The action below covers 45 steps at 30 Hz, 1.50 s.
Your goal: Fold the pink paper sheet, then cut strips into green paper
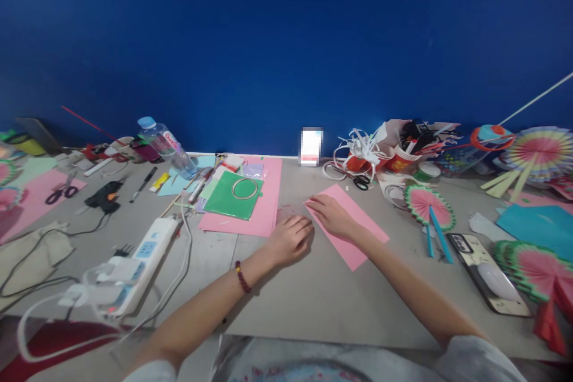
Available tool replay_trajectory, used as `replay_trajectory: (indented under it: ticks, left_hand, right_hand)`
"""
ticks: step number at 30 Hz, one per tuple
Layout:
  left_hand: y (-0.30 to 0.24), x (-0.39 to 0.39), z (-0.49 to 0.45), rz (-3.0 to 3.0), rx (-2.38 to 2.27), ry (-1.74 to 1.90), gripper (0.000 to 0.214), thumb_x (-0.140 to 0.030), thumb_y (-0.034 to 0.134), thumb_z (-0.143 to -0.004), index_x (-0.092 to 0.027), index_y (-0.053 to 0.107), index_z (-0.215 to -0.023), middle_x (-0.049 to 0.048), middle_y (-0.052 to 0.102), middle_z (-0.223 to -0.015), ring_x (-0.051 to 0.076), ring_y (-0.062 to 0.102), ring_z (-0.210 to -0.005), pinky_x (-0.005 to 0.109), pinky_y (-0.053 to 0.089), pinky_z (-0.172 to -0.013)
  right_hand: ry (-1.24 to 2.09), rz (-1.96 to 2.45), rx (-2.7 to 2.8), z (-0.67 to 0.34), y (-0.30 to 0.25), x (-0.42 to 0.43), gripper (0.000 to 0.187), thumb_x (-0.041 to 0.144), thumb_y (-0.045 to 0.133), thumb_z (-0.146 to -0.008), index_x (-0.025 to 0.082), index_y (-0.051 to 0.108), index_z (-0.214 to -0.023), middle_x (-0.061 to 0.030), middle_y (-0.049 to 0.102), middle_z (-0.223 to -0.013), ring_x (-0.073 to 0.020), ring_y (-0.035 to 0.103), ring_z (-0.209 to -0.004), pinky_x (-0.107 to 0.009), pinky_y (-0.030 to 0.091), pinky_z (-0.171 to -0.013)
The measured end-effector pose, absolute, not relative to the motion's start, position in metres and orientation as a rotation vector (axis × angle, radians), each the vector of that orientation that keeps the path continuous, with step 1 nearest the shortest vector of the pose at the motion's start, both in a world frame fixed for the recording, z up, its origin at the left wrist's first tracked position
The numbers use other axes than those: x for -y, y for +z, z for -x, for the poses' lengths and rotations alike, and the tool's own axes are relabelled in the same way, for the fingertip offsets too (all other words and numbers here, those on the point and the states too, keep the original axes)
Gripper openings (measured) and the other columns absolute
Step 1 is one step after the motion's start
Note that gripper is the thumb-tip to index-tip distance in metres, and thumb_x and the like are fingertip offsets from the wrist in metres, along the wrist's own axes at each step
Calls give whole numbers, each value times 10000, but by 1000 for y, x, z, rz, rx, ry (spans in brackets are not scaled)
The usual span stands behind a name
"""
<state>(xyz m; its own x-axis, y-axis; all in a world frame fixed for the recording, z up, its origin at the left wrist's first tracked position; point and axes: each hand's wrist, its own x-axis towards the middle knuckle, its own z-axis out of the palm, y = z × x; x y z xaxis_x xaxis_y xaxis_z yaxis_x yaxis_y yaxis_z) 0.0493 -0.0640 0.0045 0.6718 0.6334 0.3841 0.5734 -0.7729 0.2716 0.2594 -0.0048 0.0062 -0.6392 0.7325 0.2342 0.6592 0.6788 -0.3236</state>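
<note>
A pink sheet of paper [362, 228] lies slanted on the table in front of me. My right hand [332, 216] rests flat on its left part, fingers stretched toward the upper left corner. Just left of the sheet, my left hand [292, 240] is palm down on the table, its fingers curled in. Whatever may be under those fingers is hidden. Behind my left hand lies larger pink paper [273, 191], bearing a green packet [233, 206] with a ring [245, 188] on top.
A power strip [150, 259], a glue gun [104, 196] and a plastic bottle [168, 146] are on the left. Scissors [362, 181] lie by cups [398, 160] at the back. Rightward are a pleated paper fan [423, 203] and a phone [474, 262] under a white mouse [496, 280]. A lit screen [310, 146] stands against the blue wall.
</note>
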Motion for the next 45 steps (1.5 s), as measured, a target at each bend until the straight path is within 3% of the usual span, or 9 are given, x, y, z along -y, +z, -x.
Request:
replay_trajectory:
  ticks: [6, 10, 17, 39, 45]
  left_hand:
    - [3, 55, -41, -2665, -1349, 780, 276, -158, 502, -841, -180, 602, -1097, 107, 610, -1065, 257, 532, -1070, 424, 470, -907]
    - [4, 51, -38, -2671, -1343, 731, 243, -169, 531, -835, -184, 610, -1065, 90, 594, -1018, 230, 547, -986, 376, 482, -838]
    - [3, 48, -36, -2745, -1298, 744, 167, -167, 498, -856, -194, 643, -935, 72, 603, -894, 213, 574, -945, 359, 473, -788]
    - [1, 45, -34, -2825, -1254, 706, 145, -187, 486, -878, -174, 607, -957, 73, 616, -926, 218, 570, -972, 345, 470, -783]
    - [3, 45, -34, -2925, -1238, 606, 189, -155, 487, -867, -164, 596, -1021, 84, 622, -980, 233, 557, -1032, 356, 473, -808]
  right_hand:
    - [396, 1005, 2544, -262, 11, 21, 339, 178, 413, -936, 209, 623, -1201, -108, 569, -1272, -225, 501, -1206, -407, 422, -1032]
    - [352, 949, 2581, -258, 14, 29, 312, 243, 442, -945, 225, 621, -1199, -108, 584, -1250, -228, 513, -1194, -417, 443, -1017]
    - [246, 900, 2646, -256, 12, 29, 392, 128, 457, -866, 212, 595, -1223, -120, 578, -1243, -242, 503, -1193, -443, 439, -1008]
    - [213, 940, 2642, -249, 7, 33, 434, 94, 450, -831, 186, 544, -1245, -127, 554, -1216, -253, 465, -1176, -451, 413, -1017]
    - [180, 914, 2634, -248, 8, 33, 380, 60, 454, -810, 153, 576, -1158, -133, 559, -1176, -252, 478, -1143, -430, 436, -1000]
